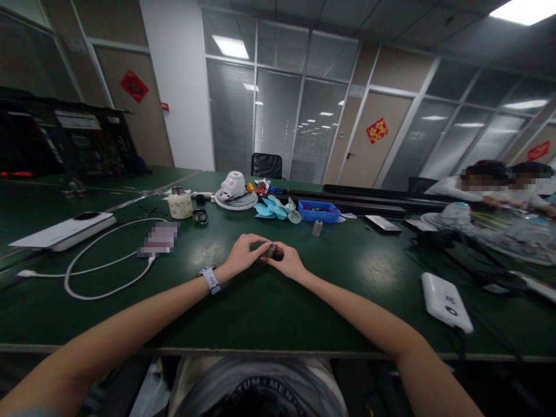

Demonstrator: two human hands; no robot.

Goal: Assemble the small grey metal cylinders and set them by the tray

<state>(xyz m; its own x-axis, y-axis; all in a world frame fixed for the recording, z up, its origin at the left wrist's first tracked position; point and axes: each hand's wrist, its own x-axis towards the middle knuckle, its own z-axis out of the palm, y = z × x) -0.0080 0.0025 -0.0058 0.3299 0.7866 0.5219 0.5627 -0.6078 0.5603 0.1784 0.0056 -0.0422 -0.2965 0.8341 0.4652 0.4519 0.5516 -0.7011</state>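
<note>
Both my hands meet at the middle of the green table [243, 307]. My left hand [243, 255], with a watch on its wrist, and my right hand [289, 262] are closed together on a small dark part [273, 251] that rests on or just above the tabletop. Most of the part is hidden by my fingers, so its shape is unclear. Beyond my hands lie a white fan grille with its motor housing [234, 194], a light blue fan blade [273, 208], a small grey cylinder [317, 227] and a blue tray [319, 211].
A white cable [104, 260] loops at the left beside a white flat box [65, 230]. A white jar [179, 202] and a dark ring [200, 216] stand behind. A white power bank [446, 301] lies at the right. Two people sit at the far right.
</note>
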